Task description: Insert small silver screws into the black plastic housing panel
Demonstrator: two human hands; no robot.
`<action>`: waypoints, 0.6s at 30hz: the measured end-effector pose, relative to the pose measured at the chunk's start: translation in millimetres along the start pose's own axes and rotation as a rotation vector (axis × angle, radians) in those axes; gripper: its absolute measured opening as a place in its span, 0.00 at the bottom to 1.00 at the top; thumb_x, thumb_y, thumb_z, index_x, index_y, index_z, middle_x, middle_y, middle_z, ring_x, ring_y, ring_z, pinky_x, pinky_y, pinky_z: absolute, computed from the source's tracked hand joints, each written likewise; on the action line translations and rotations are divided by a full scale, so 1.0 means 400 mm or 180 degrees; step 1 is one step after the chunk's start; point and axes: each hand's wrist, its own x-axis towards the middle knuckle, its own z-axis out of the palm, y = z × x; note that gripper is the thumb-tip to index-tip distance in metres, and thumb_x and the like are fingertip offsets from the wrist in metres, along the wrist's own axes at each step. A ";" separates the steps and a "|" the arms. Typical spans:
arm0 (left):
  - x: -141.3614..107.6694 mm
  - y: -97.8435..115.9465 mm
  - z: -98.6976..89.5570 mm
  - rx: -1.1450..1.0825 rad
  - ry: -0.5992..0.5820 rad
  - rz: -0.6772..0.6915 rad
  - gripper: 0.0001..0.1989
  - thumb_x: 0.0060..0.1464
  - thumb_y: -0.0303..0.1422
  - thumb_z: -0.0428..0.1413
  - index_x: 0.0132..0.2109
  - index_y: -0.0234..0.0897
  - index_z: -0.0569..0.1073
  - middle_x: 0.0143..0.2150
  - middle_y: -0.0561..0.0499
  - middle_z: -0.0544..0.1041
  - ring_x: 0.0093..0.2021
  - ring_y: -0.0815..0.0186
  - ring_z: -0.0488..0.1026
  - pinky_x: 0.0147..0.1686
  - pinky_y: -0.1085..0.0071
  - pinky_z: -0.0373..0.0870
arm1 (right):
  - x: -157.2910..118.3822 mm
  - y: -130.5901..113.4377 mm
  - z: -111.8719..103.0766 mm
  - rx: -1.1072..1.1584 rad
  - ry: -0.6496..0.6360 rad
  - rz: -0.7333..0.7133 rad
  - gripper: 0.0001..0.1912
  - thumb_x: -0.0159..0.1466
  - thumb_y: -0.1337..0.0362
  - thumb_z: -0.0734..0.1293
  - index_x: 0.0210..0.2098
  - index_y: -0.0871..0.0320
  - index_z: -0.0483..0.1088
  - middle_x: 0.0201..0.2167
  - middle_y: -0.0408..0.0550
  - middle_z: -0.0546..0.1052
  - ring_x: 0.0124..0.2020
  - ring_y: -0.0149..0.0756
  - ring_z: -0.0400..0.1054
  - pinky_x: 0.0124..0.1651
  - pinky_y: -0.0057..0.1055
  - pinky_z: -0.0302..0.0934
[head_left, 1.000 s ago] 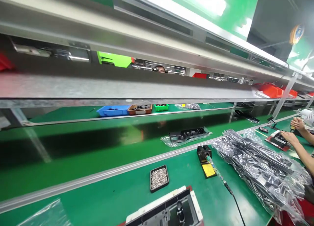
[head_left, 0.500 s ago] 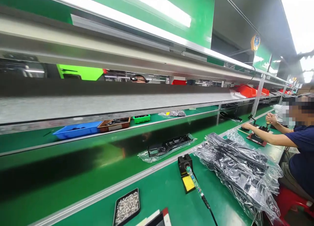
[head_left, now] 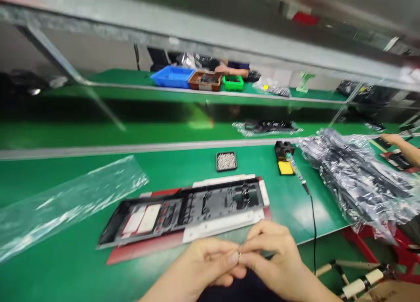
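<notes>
My left hand (head_left: 206, 263) and my right hand (head_left: 278, 255) meet at the table's near edge, thumbs and fingers closed in a pinch. Between their fingertips shows a tiny silvery metal piece (head_left: 239, 255), mostly hidden. Just beyond lies a long black plastic housing (head_left: 210, 203), open side up, in a red and white fixture (head_left: 223, 226). Farther back, a small black tray (head_left: 226, 169) holds many small silvery parts.
A soldering iron (head_left: 298, 173) rests in its stand (head_left: 284, 149), its cord running off the near edge. Bagged black parts (head_left: 357, 179) are heaped at right, near a co-worker's arm (head_left: 405, 147). A clear plastic bag (head_left: 75, 199) lies left. A shelf (head_left: 210, 44) crosses above.
The view has swung down and left. Both my hands, the black housing and the clear bag at left now show; before, my hands were out of view.
</notes>
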 end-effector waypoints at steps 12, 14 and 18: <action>-0.014 -0.021 -0.099 -0.0576 -0.0471 0.0203 0.12 0.49 0.42 0.58 0.32 0.38 0.77 0.27 0.53 0.78 0.27 0.75 0.71 0.26 0.81 0.64 | 0.040 0.021 0.069 0.0353 -0.0533 0.0310 0.16 0.80 0.58 0.65 0.39 0.64 0.73 0.34 0.50 0.63 0.33 0.35 0.61 0.36 0.25 0.58; -0.012 -0.029 -0.108 -0.0719 -0.0520 0.0181 0.11 0.47 0.42 0.59 0.31 0.39 0.77 0.26 0.54 0.78 0.26 0.75 0.70 0.26 0.81 0.64 | 0.051 0.025 0.070 0.0369 -0.0673 0.0329 0.17 0.80 0.58 0.65 0.39 0.65 0.72 0.34 0.50 0.63 0.32 0.35 0.61 0.36 0.24 0.58; -0.003 -0.028 -0.127 -0.0732 -0.0494 0.0085 0.12 0.46 0.43 0.59 0.29 0.37 0.77 0.24 0.53 0.77 0.25 0.74 0.69 0.25 0.79 0.64 | 0.071 0.043 0.073 0.0455 -0.0827 0.0418 0.16 0.80 0.58 0.65 0.40 0.65 0.72 0.34 0.50 0.63 0.33 0.35 0.62 0.37 0.25 0.58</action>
